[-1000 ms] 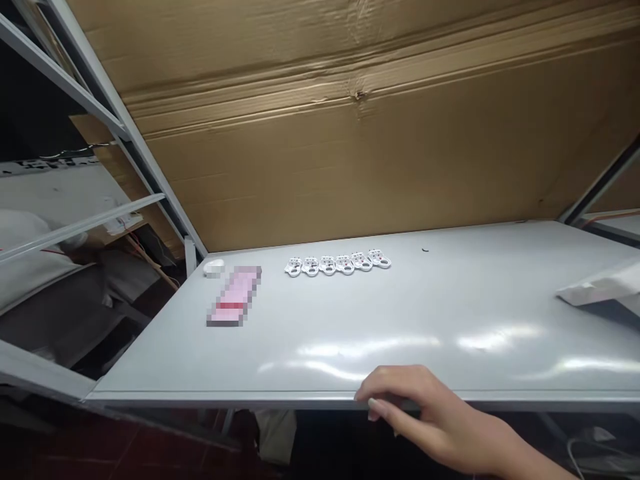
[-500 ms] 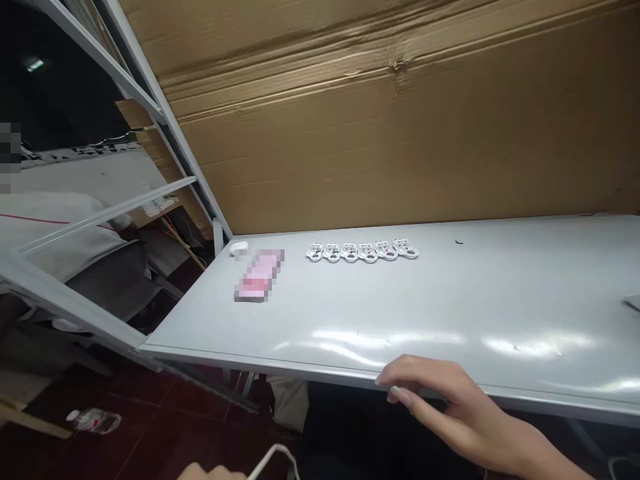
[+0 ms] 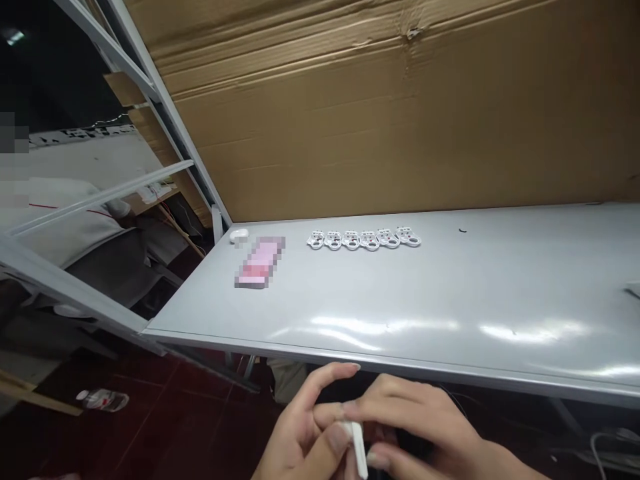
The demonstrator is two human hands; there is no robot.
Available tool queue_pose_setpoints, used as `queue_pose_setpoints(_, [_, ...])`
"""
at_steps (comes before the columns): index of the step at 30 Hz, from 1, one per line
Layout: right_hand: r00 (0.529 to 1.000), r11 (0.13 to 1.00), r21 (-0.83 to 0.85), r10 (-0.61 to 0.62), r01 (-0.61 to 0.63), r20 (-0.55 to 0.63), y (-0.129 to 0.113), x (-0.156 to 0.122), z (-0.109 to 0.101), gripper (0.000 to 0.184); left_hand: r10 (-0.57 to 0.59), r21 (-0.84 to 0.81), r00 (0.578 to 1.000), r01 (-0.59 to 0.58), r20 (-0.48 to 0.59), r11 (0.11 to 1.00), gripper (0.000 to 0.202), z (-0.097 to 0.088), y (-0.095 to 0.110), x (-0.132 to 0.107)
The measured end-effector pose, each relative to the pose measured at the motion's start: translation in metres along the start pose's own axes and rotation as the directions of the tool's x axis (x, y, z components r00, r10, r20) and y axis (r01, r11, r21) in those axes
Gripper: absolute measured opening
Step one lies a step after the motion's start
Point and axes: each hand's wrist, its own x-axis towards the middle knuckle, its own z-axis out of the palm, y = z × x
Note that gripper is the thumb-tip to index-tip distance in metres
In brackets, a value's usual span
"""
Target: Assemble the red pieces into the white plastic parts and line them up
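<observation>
Both my hands meet below the front edge of the white table, low in the view. My left hand and my right hand pinch a small white strip-like piece between their fingertips. Which hand bears it more I cannot tell. Far back on the table lies a row of several small white parts with red dots. Left of them sit a pink, blurred flat object and a small white round thing.
A large cardboard sheet stands behind the table. A grey metal rack frame rises at the left. A plastic bottle lies on the dark red floor. A tiny dark speck sits on the table's back right.
My right hand left the table's front edge and dropped below it. My left hand came up from the bottom with the white piece, and both now pinch it together.
</observation>
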Motion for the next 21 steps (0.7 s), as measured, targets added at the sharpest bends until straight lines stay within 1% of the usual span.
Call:
queue_pose_setpoints(2, [0.999, 0.999, 0.049, 0.001, 0.001, -0.035, 0.005, 0.0, -0.001, 0.016, -0.006, -0.027, 0.996, 0.008, 0.084, 1.0, 0.064, -0.003, -0.007, 0.006])
queue_pose_setpoints(4, [0.998, 0.997, 0.077, 0.021, -0.016, -0.063, 0.008, 0.001, -0.001, 0.013, -0.013, -0.016, 0.992, 0.015, 0.129, 1.0, 0.065, -0.003, -0.011, 0.01])
queue_pose_setpoints(5, [0.997, 0.997, 0.074, 0.012, -0.007, -0.071, 0.009, 0.001, -0.001, 0.014, -0.009, -0.001, 0.992, 0.009, 0.128, 1.0, 0.067, -0.003, -0.013, 0.011])
queue_pose_setpoints(6, [0.997, 0.998, 0.06, -0.013, 0.018, -0.075, 0.01, 0.001, -0.001, 0.015, 0.008, 0.027, 0.995, -0.011, 0.1, 1.0, 0.067, -0.003, -0.014, 0.011])
queue_pose_setpoints(7, [0.996, 0.998, 0.039, -0.046, 0.049, -0.076, 0.011, 0.001, -0.001, 0.014, 0.046, 0.077, 0.998, -0.049, 0.04, 0.996, 0.065, -0.003, -0.014, 0.011])
queue_pose_setpoints(8, [0.993, 0.997, 0.013, -0.078, 0.079, -0.084, 0.012, 0.001, -0.002, 0.013, 0.111, 0.154, 0.993, -0.105, -0.032, 0.982, 0.06, -0.003, -0.014, 0.011])
queue_pose_setpoints(9, [0.992, 0.996, -0.015, -0.089, 0.088, -0.094, 0.013, 0.001, -0.002, 0.012, 0.205, 0.258, 0.974, -0.173, -0.099, 0.95, 0.053, -0.004, -0.013, 0.01])
queue_pose_setpoints(10, [0.99, 0.996, -0.037, -0.083, 0.079, -0.112, 0.014, 0.0, -0.002, 0.01, 0.308, 0.381, 0.941, -0.236, -0.141, 0.894, 0.046, -0.006, -0.012, 0.008])
queue_pose_setpoints(11, [0.99, 0.998, -0.046, -0.052, 0.046, -0.132, 0.015, -0.001, -0.002, 0.008, 0.405, 0.503, 0.904, -0.289, -0.137, 0.815, 0.039, -0.007, -0.012, 0.007])
queue_pose_setpoints(12, [0.989, 0.999, -0.036, -0.002, -0.004, -0.146, 0.017, -0.001, -0.002, 0.007, 0.486, 0.602, 0.869, -0.339, -0.094, 0.723, 0.035, -0.009, -0.011, 0.006])
queue_pose_setpoints(13, [0.987, 0.998, -0.003, 0.054, -0.056, -0.154, 0.019, -0.003, -0.002, 0.008, 0.542, 0.673, 0.84, -0.385, -0.028, 0.631, 0.035, -0.01, -0.01, 0.006])
queue_pose_setpoints(14, [0.982, 0.993, 0.052, 0.116, -0.109, -0.147, 0.021, -0.004, -0.001, 0.009, 0.58, 0.718, 0.813, -0.428, 0.04, 0.55, 0.039, -0.011, -0.009, 0.006])
queue_pose_setpoints(16, [0.964, 0.954, 0.205, 0.245, -0.221, -0.1, 0.024, -0.006, 0.001, 0.016, 0.626, 0.756, 0.765, -0.498, 0.151, 0.425, 0.054, -0.011, -0.007, 0.009])
queue_pose_setpoints(17, [0.948, 0.917, 0.285, 0.31, -0.279, -0.071, 0.025, -0.007, 0.002, 0.021, 0.639, 0.76, 0.745, -0.524, 0.19, 0.385, 0.059, -0.01, -0.006, 0.011])
queue_pose_setpoints(18, [0.929, 0.874, 0.357, 0.368, -0.33, -0.043, 0.026, -0.008, 0.003, 0.026, 0.641, 0.76, 0.734, -0.543, 0.222, 0.358, 0.062, -0.009, -0.005, 0.013])
queue_pose_setpoints(19, [0.907, 0.828, 0.416, 0.421, -0.377, -0.016, 0.027, -0.009, 0.003, 0.032, 0.623, 0.762, 0.741, -0.548, 0.251, 0.345, 0.062, -0.009, -0.004, 0.015])
queue_pose_setpoints(21, [0.872, 0.746, 0.499, 0.489, -0.441, 0.038, 0.027, -0.012, 0.003, 0.042, 0.539, 0.765, 0.786, -0.538, 0.302, 0.355, 0.054, -0.01, -0.004, 0.013])
